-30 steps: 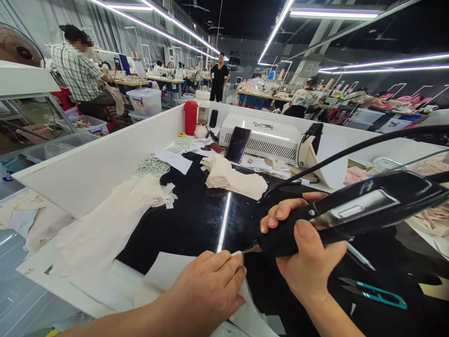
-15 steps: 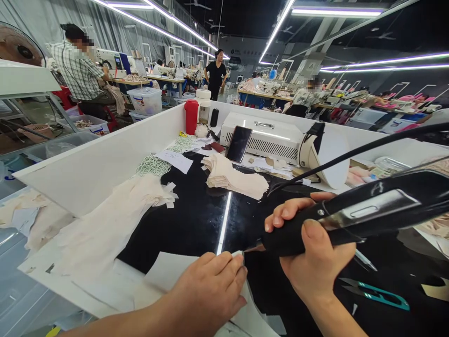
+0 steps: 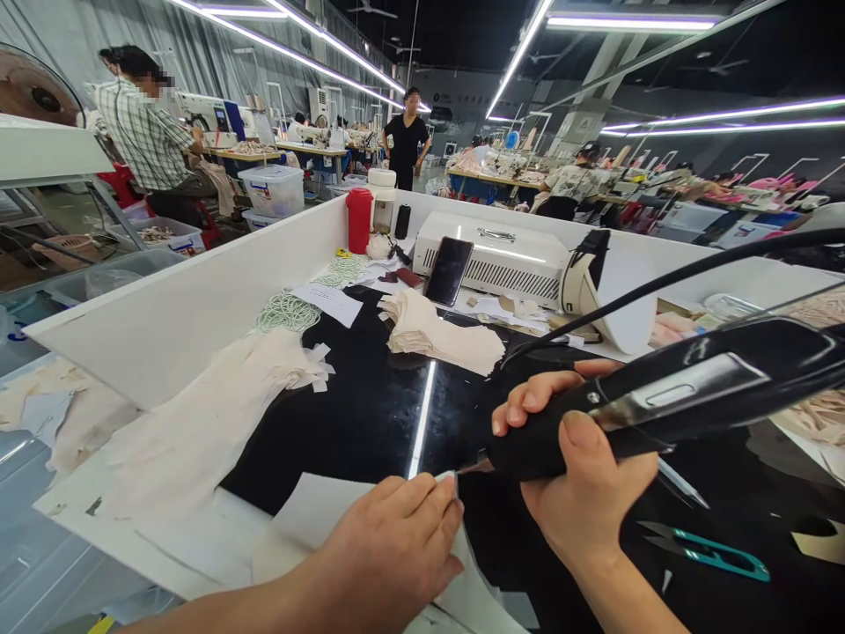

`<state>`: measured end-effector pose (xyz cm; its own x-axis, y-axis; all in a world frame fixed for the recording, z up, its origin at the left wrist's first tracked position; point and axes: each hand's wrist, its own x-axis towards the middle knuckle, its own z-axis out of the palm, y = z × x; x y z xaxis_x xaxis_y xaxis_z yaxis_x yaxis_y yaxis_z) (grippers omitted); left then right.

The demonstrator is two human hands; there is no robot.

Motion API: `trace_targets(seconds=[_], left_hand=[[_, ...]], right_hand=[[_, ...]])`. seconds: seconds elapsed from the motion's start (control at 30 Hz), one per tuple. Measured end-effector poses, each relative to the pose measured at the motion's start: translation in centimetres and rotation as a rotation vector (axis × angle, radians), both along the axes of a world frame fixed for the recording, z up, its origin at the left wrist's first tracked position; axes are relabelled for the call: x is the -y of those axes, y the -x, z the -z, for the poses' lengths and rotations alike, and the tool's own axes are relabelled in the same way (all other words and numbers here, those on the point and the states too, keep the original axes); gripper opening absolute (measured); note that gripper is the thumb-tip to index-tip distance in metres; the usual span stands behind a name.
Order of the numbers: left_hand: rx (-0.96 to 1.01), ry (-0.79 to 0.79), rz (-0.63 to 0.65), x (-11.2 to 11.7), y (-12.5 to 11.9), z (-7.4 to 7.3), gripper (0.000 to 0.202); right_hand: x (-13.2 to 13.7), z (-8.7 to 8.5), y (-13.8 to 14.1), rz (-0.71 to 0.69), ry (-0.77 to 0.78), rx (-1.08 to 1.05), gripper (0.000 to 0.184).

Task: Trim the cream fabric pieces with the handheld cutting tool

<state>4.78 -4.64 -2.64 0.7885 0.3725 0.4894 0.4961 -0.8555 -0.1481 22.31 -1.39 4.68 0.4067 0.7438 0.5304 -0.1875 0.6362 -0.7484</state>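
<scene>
My right hand (image 3: 587, 475) is wrapped around a thick black handheld electric tool (image 3: 700, 387) with a silver plate on its side and a narrow metal tip (image 3: 473, 467). The tip points left and reaches the fingertips of my left hand (image 3: 396, 546). That hand is closed, fingers together, on the edge of a pale sheet (image 3: 323, 506); whether this is paper or fabric I cannot tell. A small whitish end shows past its fingertips beside the tool's tip. Teal thread snips (image 3: 716, 555) and a pen (image 3: 683, 484) lie right of my right hand.
Pale fabric pieces are piled on the left (image 3: 191, 431), with another stack (image 3: 439, 333) farther back. A phone (image 3: 449, 271) leans against a white vented box (image 3: 495, 251). A black cable (image 3: 660, 286) arcs over the right side. White side walls (image 3: 198, 299) edge the table; people sit beyond.
My right hand and the tool have shifted very slightly left. My left hand stays almost in the same place on the sheet.
</scene>
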Motion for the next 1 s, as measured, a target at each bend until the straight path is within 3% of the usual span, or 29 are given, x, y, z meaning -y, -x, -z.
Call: trace_targets(seconds=[1.0], left_hand=[[0.007, 0.065, -0.009, 0.00, -0.34, 0.23, 0.036]], right_hand=[[-0.05, 0.34, 0.29, 0.016, 0.016, 0.026, 0.030]])
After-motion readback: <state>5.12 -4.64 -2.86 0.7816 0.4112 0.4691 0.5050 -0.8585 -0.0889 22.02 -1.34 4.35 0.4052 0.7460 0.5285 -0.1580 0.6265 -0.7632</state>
